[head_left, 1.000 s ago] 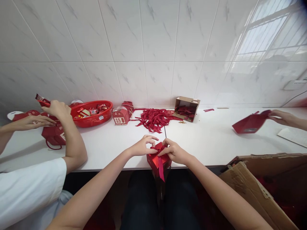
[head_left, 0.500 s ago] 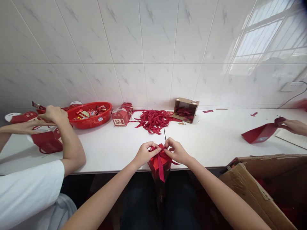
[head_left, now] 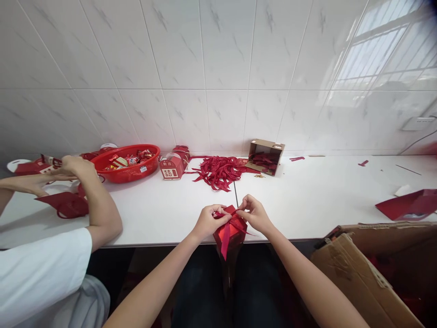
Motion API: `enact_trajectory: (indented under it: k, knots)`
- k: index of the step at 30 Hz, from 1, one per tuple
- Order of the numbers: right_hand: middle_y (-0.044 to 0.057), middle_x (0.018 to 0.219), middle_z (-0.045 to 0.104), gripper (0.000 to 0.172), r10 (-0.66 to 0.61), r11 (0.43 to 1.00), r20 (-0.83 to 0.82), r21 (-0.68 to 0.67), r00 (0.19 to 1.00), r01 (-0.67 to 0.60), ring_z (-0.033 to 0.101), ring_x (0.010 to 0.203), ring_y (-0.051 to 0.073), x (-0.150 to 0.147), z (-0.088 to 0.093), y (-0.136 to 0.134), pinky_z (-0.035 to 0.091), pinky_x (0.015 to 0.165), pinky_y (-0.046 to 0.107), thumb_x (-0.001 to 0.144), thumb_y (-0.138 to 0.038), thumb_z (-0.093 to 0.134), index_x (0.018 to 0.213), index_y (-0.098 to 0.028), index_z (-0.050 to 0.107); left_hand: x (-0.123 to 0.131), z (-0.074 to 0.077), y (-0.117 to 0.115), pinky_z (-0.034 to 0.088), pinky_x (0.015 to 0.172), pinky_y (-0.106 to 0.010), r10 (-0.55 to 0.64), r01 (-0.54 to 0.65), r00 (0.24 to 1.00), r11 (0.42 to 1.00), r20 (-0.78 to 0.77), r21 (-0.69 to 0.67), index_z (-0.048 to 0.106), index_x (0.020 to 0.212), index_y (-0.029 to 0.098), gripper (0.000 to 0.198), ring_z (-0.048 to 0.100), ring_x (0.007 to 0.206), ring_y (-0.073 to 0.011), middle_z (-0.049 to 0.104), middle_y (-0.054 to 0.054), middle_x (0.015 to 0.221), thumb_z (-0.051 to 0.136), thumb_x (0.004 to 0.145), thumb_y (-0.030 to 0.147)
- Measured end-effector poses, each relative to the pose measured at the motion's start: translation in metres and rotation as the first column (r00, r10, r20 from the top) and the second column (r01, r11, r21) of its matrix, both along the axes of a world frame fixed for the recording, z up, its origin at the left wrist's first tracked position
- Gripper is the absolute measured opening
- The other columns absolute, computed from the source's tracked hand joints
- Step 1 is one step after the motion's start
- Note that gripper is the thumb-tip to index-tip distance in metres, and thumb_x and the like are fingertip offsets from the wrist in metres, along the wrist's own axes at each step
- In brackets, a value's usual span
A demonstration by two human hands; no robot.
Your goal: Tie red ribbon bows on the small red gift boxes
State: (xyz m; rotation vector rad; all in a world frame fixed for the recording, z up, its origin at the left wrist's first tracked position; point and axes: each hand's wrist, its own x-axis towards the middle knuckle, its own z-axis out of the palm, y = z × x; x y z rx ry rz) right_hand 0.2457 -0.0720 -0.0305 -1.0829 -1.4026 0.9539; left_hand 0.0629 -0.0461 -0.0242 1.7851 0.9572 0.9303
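Two bare hands meet over a small red box [head_left: 234,232] right at the near edge of the white table [head_left: 290,205], in the middle of the scene. The left hand [head_left: 209,222] pinches red ribbon [head_left: 224,241] between thumb and fingers at the left of the box's top; the right hand [head_left: 255,214] has thumb and forefinger closed on ribbon at the right. One tail hangs down the near side, another points right. Whether a knot lies under the fingers, I cannot tell.

For a neat result, the left pinch should hold the crossing firm while the right draws gently; even tension would spare the box from crushing, and flattening the ribbon should prevent twists. Being so near the edge, the box could tip, so easing it farther in seems wise.

At the near right stands an open carton [head_left: 344,262]. Beyond, a heap of ribbons [head_left: 220,173] lies at the far middle, between a lettered box [head_left: 172,168] on the left and a small cardboard box [head_left: 278,157] on the right.
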Motion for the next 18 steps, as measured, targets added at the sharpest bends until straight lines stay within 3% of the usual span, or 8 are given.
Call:
enact_trajectory:
  k: [5, 8, 14, 18]
  knots:
    - [-0.003, 0.063, 0.055, 0.028, -0.008, 0.999, -0.055, -0.052, 0.998, 0.005, 0.053, 0.056, 0.012, 0.008, 0.0, 0.002, 0.042, 0.045, 0.022, 0.066, -0.021, 0.063, 0.071, -0.021, 0.035, -0.001, -0.002, -0.002, 0.046, 0.089, -0.035, -0.022, 0.022, 1.0, 1.0, 0.011, -0.005, 0.061, 0.064, 0.017, 0.016, 0.056, 0.11, -0.0257, 0.07, -0.008, 0.083, 0.068, 0.069, 0.03]
    - [-0.003, 0.064, 0.053, 0.025, 0.008, 0.999, -0.028, -0.044, 1.0, -0.009, 0.052, 0.058, 0.011, 0.011, 0.0, 0.002, 0.043, 0.047, 0.023, 0.067, -0.021, 0.061, 0.072, -0.021, 0.037, -0.003, 0.002, -0.003, 0.046, 0.088, -0.036, -0.024, 0.024, 1.0, 1.0, 0.003, -0.017, 0.063, 0.069, 0.016, 0.016, 0.059, 0.105, -0.0256, 0.069, -0.009, 0.095, 0.069, 0.068, 0.031]
    - [0.0, 0.081, 0.056, 0.022, 0.137, 0.989, 0.104, -0.077, 0.985, -0.129, 0.054, 0.067, 0.011, 0.015, 0.0, -0.001, 0.046, 0.06, 0.026, 0.072, -0.024, 0.059, 0.092, -0.017, 0.052, -0.008, 0.012, -0.003, 0.046, 0.087, -0.036, -0.093, 0.093, 0.995, 0.996, -0.042, 0.009, 0.06, 0.079, 0.017, 0.022, 0.06, 0.098, -0.0229, 0.068, -0.006, 0.091, 0.071, 0.067, 0.03]
    - [0.004, 0.085, 0.062, 0.02, 0.134, 0.988, 0.258, -0.113, 0.957, -0.108, 0.056, 0.069, 0.013, 0.016, 0.007, -0.003, 0.047, 0.064, 0.028, 0.075, -0.032, 0.06, 0.087, -0.016, 0.06, -0.007, 0.014, -0.004, 0.046, 0.085, -0.035, -0.071, 0.072, 0.995, 0.997, -0.064, 0.017, 0.059, 0.078, 0.017, 0.021, 0.061, 0.095, -0.0218, 0.067, -0.007, 0.091, 0.066, 0.073, 0.035]
